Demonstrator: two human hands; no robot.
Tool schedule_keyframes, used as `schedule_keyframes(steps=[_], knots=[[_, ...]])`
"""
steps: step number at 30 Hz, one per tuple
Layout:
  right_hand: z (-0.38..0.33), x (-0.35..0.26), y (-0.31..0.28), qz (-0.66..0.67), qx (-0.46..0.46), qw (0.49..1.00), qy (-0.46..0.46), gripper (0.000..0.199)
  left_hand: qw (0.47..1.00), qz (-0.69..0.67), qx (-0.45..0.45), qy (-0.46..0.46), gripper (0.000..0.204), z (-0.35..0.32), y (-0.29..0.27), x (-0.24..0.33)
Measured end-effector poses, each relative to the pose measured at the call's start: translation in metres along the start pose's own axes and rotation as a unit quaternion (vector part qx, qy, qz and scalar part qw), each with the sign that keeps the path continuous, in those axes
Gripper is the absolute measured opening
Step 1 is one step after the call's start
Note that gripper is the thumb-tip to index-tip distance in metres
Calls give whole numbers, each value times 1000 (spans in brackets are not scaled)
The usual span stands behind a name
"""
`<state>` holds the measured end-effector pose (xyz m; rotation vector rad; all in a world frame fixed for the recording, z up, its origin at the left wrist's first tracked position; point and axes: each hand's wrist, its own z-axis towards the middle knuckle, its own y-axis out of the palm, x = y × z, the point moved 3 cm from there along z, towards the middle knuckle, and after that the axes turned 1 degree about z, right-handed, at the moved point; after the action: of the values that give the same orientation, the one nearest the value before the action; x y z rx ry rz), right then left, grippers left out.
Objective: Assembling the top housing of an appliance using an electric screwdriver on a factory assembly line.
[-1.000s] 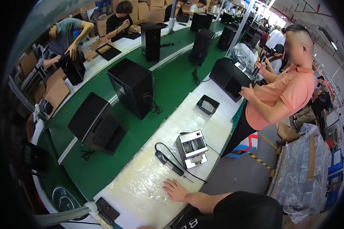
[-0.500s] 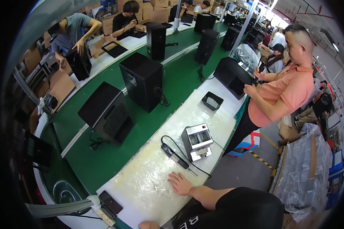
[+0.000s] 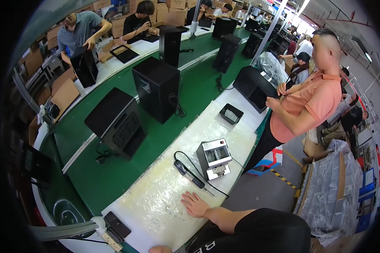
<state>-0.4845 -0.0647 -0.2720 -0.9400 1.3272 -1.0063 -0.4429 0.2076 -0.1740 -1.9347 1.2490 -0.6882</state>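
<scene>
My right hand (image 3: 195, 205) lies flat on the plastic-covered white worktop (image 3: 152, 202), fingers spread, with nothing in it. An electric screwdriver (image 3: 189, 173) with a black handle and a thin bit rests just beyond the fingertips, its cable looping around it. Beside the screwdriver stands a boxy screw feeder (image 3: 215, 158) with a white top and a red switch. Only a small part of my left hand (image 3: 160, 249) shows at the lower edge; its fingers are hidden. A dark phone (image 3: 117, 224) sits at the worktop's near left corner.
Black computer cases (image 3: 156, 89) with cords stand on the green conveyor (image 3: 109, 183) beyond the worktop. A black tray of screws (image 3: 231, 114) is farther along. At right, a co-worker in orange (image 3: 308, 101) handles a black case (image 3: 255, 87). Others work across the line.
The view has shifted slightly, while my right hand stays flat in the same place. Across the conveyor, the co-worker in grey has straightened up beside a black case.
</scene>
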Motion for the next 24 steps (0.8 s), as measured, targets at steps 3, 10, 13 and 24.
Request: schedule_keyframes(steps=[3,10,13,24], knots=[[-1,3,1,-3,-2,1000,6,50,1000,-12,12,13,40,1,-2,11],[1,-1,1,-7,-7,1000,-5,50,997,-52,52,29,42,-20,-38,43],[1,-3,4,-2,-8,1000,-1,50,995,-71,65,31,43,-26,-44,50],[3,-2,2,7,-7,1000,-9,50,982,-136,129,12,45,-11,-43,34]])
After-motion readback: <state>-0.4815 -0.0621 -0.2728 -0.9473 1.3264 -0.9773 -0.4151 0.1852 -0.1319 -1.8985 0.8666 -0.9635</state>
